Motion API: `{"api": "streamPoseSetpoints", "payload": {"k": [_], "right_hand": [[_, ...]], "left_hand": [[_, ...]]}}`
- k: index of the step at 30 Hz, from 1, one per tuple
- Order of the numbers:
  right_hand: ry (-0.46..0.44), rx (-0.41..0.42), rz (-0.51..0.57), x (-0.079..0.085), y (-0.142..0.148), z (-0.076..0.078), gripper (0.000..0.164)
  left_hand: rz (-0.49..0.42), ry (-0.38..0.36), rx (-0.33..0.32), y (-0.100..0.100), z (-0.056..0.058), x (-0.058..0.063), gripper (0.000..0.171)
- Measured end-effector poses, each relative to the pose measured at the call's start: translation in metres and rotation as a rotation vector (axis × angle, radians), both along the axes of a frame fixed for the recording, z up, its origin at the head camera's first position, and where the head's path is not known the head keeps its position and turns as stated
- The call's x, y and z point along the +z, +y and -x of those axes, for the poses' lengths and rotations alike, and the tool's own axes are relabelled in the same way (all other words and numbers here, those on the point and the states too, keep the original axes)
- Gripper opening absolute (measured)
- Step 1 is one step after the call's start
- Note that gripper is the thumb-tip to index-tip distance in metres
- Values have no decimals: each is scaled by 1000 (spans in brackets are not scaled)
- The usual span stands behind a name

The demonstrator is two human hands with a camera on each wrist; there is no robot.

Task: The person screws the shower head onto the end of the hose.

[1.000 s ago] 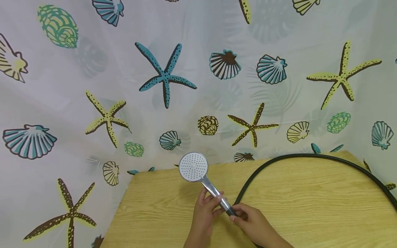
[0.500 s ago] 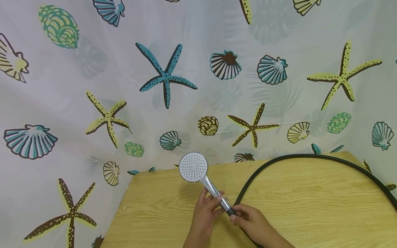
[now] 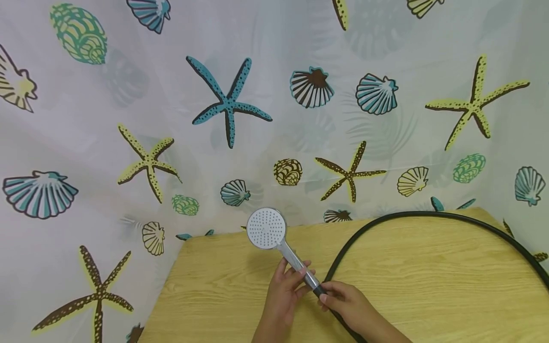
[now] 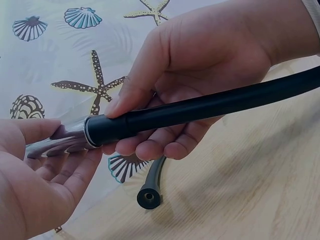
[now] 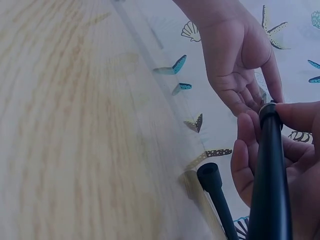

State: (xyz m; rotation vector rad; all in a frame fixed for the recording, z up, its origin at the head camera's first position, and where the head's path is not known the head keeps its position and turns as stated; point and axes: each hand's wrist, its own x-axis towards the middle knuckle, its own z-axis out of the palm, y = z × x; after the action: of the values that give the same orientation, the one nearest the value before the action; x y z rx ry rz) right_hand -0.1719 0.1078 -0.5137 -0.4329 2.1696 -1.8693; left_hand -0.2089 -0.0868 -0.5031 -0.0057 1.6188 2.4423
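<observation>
A round shower head (image 3: 266, 228) with a white spray face and chrome handle points to the upper left over the table. My left hand (image 3: 280, 295) holds its handle, thumb on top and fingers beneath. At the lower end of the handle, the black collar of a hose (image 4: 107, 128) meets the chrome rim. My right hand (image 3: 349, 307) pinches that collar between thumb and fingers. The left wrist view shows the black hose running back across the right palm (image 4: 215, 65). Most of the chrome handle is hidden by the left fingers (image 5: 245, 95) in the right wrist view.
The hose (image 3: 411, 214) curves across the back of the wooden table (image 3: 429, 267) and leaves at the right. Its free end (image 4: 149, 198), a black flared collar with a hole, lies beyond the hands. A curtain (image 3: 257, 38) printed with shells and starfish hangs behind and beside the table.
My right thumb and fingers have shifted slightly round the hose collar. The left hand and shower head have stayed almost in place.
</observation>
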Motion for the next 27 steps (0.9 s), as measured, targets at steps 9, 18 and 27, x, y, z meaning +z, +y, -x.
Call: {"api": "streamPoseSetpoints", "payload": {"k": [9,18,27], "right_hand": [[-16,36,60,1,0,0,38],[-22,77,114,-2,0,0,40],[-48,105,125,-1,2,-1,43]], "left_hand": [[-13,-1,-23,-1,0,1,68],[-28,2,-31,-1,-1,1,70],[-52,3,-35,0,-1,0,69]]}}
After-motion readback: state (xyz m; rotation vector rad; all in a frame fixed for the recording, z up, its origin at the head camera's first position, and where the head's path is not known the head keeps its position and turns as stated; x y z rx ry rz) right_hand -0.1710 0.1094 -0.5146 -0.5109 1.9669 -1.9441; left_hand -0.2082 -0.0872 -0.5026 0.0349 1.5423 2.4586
